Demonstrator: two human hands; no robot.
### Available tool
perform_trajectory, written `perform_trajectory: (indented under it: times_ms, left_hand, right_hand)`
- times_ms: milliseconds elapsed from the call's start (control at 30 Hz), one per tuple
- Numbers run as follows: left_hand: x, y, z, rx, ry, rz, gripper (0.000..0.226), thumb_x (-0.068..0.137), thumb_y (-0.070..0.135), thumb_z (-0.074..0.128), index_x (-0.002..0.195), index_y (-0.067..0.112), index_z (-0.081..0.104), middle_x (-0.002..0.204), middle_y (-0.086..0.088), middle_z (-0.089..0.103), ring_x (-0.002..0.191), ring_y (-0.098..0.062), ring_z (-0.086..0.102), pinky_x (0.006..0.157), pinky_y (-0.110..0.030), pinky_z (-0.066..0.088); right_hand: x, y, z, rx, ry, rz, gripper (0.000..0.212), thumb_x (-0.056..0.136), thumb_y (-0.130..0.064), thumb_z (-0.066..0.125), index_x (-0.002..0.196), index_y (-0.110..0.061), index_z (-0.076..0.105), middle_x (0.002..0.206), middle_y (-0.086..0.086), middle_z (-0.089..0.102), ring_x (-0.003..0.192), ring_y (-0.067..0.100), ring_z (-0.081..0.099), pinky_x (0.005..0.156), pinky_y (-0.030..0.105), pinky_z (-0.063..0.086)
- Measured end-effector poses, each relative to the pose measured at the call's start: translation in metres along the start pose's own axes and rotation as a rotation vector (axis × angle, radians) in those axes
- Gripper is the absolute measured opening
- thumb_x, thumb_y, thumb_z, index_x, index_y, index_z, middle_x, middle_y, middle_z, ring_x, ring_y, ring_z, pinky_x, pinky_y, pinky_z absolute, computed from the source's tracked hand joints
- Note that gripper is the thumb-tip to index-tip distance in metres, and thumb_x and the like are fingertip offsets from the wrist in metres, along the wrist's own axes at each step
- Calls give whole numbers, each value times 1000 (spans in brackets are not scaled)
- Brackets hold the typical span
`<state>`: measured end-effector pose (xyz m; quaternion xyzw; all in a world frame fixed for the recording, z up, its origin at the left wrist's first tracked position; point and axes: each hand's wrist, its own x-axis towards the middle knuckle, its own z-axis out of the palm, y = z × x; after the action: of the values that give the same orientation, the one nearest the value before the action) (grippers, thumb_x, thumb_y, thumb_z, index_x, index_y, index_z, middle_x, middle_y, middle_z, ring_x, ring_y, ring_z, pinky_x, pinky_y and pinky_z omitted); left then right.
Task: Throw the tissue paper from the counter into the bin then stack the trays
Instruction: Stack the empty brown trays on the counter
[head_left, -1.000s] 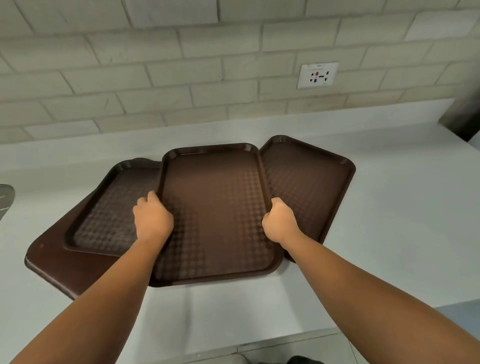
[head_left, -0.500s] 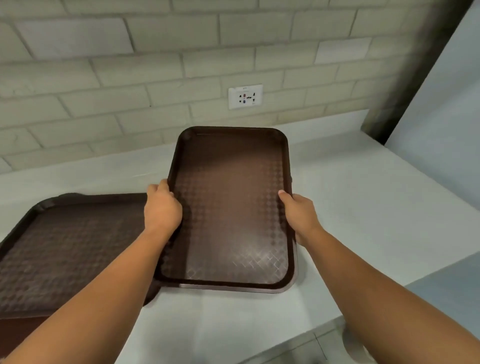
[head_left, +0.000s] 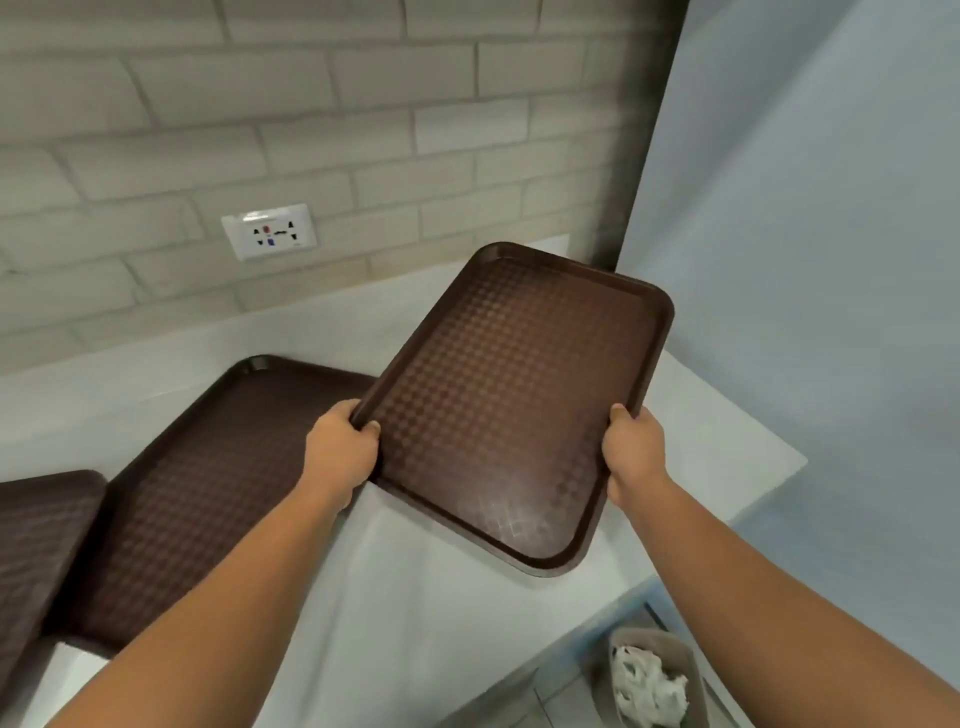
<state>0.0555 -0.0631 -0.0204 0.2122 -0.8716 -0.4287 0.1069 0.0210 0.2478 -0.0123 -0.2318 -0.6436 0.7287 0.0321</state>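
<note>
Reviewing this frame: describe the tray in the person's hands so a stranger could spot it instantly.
Find the white counter below the brick wall and follow it to its right end. The brown tray there is gripped on both long edges by the left hand and right hand. Unlike the two trays lying to its left, it is angled diagonally.

A tray (head_left: 519, 405), between the left hand (head_left: 340, 457) and right hand (head_left: 634, 452), is over the right end of the desk (head_left: 415, 623). A second tray (head_left: 208, 493) lies to its left, a third tray (head_left: 36, 545) farther left. Tissue paper (head_left: 644, 680) lies in the bin (head_left: 691, 660), on the floor below right.
</note>
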Motion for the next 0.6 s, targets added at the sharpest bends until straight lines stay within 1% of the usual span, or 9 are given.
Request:
perform_trajectory:
  times_ms: [100, 200, 233, 333, 400, 433, 500, 567, 600]
  left_hand:
    - [0, 14, 35, -11, -37, 34, 25, 100, 19, 48, 120, 19, 63, 103, -1, 66, 97, -23, 61, 79, -32, 46]
    - [5, 20, 60, 48, -94, 49, 26, 102, 18, 46, 122, 15, 62, 101, 0, 63, 95, -20, 57, 80, -30, 43]
    - [7, 22, 66, 84, -111, 73, 25, 101, 17, 47, 121, 14, 63, 100, 0, 63, 94, -20, 56, 80, -31, 42]
    - [17, 25, 82, 170, -216, 135, 22, 101, 18, 49, 116, 16, 65, 102, -2, 66, 95, -21, 59, 81, -32, 43]
    - [23, 27, 92, 186, -294, 154, 20, 100, 18, 51, 114, 19, 66, 103, -1, 68, 96, -20, 62, 81, -30, 44]
    - [24, 27, 97, 196, -324, 155, 20, 100, 18, 51, 113, 22, 66, 104, 1, 69, 97, -19, 63, 82, -30, 46]
    - [27, 28, 111, 256, -332, 163, 22, 100, 19, 50, 116, 23, 65, 108, 1, 69, 101, -21, 62, 87, -31, 46]
    - [31, 31, 125, 346, -287, 166, 24, 100, 19, 48, 119, 19, 63, 112, -3, 68, 103, -25, 60, 87, -32, 44]
    - [32, 34, 132, 375, -255, 161, 24, 100, 18, 48, 120, 18, 63, 113, -6, 67, 104, -28, 60, 87, -32, 44]
  right_hand:
    - [27, -4, -35, 13, -44, 46, 33, 99, -19, 42, 130, -15, 54, 119, 1, 64, 103, 23, 63, 94, 43, 54]
    - [60, -11, -71, -141, 49, -49, 46, 92, -11, 50, 137, -17, 43, 117, 9, 65, 98, 26, 66, 89, 50, 56]
    - [71, -14, -83, -196, 87, -94, 54, 90, -8, 51, 141, -18, 36, 117, 11, 64, 99, 27, 65, 91, 51, 54]
    - [100, -21, -122, -347, 162, -140, 75, 88, -3, 52, 153, -17, 16, 142, 16, 48, 122, 31, 54, 109, 45, 42]
    - [118, -18, -148, -433, 182, -122, 79, 88, -4, 54, 154, -17, 12, 150, 17, 37, 133, 31, 44, 114, 43, 35]
    - [126, -15, -160, -491, 180, -114, 77, 88, -4, 55, 154, -15, 16, 149, 17, 39, 133, 32, 44, 114, 43, 35]
    - [137, -10, -179, -652, 141, -118, 60, 89, -5, 55, 146, -10, 37, 139, 18, 52, 124, 33, 52, 109, 42, 40]
    - [143, -6, -191, -801, 110, -140, 44, 89, -5, 51, 132, -9, 57, 124, 16, 63, 111, 33, 59, 102, 40, 46]
    - [144, -4, -195, -857, 110, -153, 40, 89, -5, 49, 127, -10, 61, 119, 15, 66, 106, 33, 61, 100, 39, 48]
